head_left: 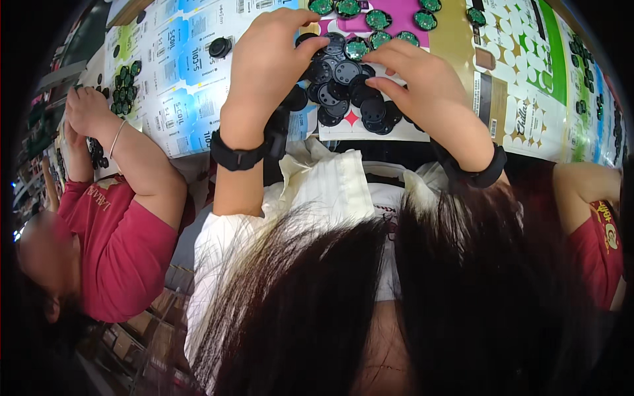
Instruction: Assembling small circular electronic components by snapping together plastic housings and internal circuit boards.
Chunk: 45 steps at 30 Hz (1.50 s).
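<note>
A heap of round black discs with small holes lies on the table in front of me. My left hand reaches over the heap's left side, its thumb and forefinger apart and the thumb tip beside a black disc. Over the right side is my right hand, with its fingers spread from the thumb. Its fingertips are close to a round green circuit board in a black rim; whether they touch is unclear. More such green boards lie beyond the heap. Each wrist wears a black band.
A small black cylindrical part stands left of my left hand. Flattened printed cardboard covers the table. At left, a co-worker in a red shirt handles parts beside more green boards; another red-sleeved person is at right.
</note>
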Each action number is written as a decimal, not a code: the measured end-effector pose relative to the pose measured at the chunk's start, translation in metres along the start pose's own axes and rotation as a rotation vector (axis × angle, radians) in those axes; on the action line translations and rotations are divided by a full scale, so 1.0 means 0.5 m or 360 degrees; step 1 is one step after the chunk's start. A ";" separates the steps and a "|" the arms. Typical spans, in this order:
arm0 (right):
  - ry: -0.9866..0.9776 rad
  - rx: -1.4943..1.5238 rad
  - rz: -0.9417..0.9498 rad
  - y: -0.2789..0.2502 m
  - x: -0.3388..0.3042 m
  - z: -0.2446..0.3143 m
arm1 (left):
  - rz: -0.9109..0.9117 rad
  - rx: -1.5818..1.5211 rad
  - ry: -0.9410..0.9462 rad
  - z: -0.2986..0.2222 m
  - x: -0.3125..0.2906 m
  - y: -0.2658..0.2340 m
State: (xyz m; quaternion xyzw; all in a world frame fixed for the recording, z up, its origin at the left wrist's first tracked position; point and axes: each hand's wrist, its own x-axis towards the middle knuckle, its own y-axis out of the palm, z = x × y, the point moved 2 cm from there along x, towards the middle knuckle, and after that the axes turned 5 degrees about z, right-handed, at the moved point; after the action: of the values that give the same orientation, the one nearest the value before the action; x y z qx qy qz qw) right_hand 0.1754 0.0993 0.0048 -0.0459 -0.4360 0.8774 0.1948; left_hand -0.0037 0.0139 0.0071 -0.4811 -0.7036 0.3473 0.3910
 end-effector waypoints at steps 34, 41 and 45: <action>0.0064 -0.0149 0.0136 -0.003 -0.043 0.044 | 0.0065 -0.0865 -0.0339 -0.075 0.043 0.027; 0.0101 -0.0128 0.0185 0.035 -0.048 0.042 | 0.0015 -0.1472 -0.0544 -0.050 0.035 0.001; 0.0043 -0.0062 0.0093 0.036 -0.046 0.031 | -0.0054 -0.1575 -0.0414 -0.068 0.026 -0.001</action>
State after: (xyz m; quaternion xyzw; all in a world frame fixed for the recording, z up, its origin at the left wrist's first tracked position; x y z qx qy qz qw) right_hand 0.1871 0.0690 -0.0018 -0.0743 -0.4488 0.8733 0.1741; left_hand 0.0232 0.0301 0.0259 -0.5499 -0.8343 0.0233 0.0312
